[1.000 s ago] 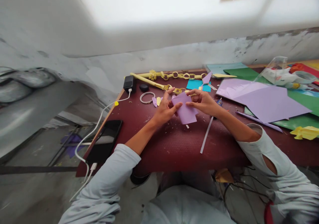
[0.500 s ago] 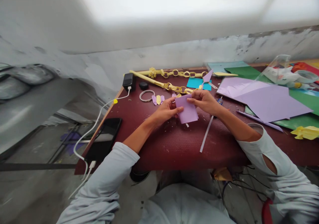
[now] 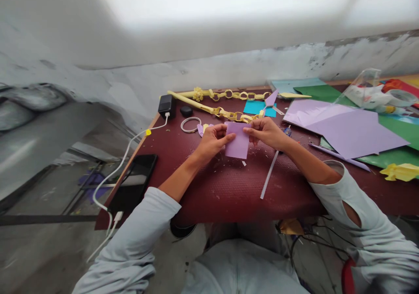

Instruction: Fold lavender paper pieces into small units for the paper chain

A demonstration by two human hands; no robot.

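Note:
A small lilac paper piece is held just above the dark red table. My left hand pinches its left edge with thumb and fingers closed. My right hand pinches its upper right edge the same way. The piece now hangs fairly square, its lower edge toward me. Beyond my hands lies a yellow paper chain and a few small lilac and yellow cut scraps.
A black phone on a white cable lies at the table's left edge, a charger block and a ring behind it. Large lilac and green sheets cover the right side. A white paper strip lies near my right wrist.
Both hands have turned the lilac piece from a tilted position to a squarer one and shifted it slightly left and away. The grip of both hands stays the same.

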